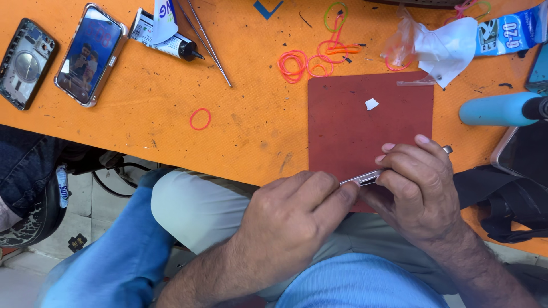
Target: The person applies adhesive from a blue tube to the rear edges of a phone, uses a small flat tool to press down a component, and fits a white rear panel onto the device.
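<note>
Both hands hold a thin silver phone edge-on above the near end of a dark red mat. My left hand pinches the phone's left end between thumb and fingers. My right hand wraps over its right part, and the phone's far corner pokes out by the knuckles. Most of the phone is hidden by the fingers. A small white scrap lies on the mat.
On the orange table: a phone back housing, a phone with a lit screen, a glue tube, tweezers, several coloured rubber bands, crumpled white paper, a teal cylinder, a black strap.
</note>
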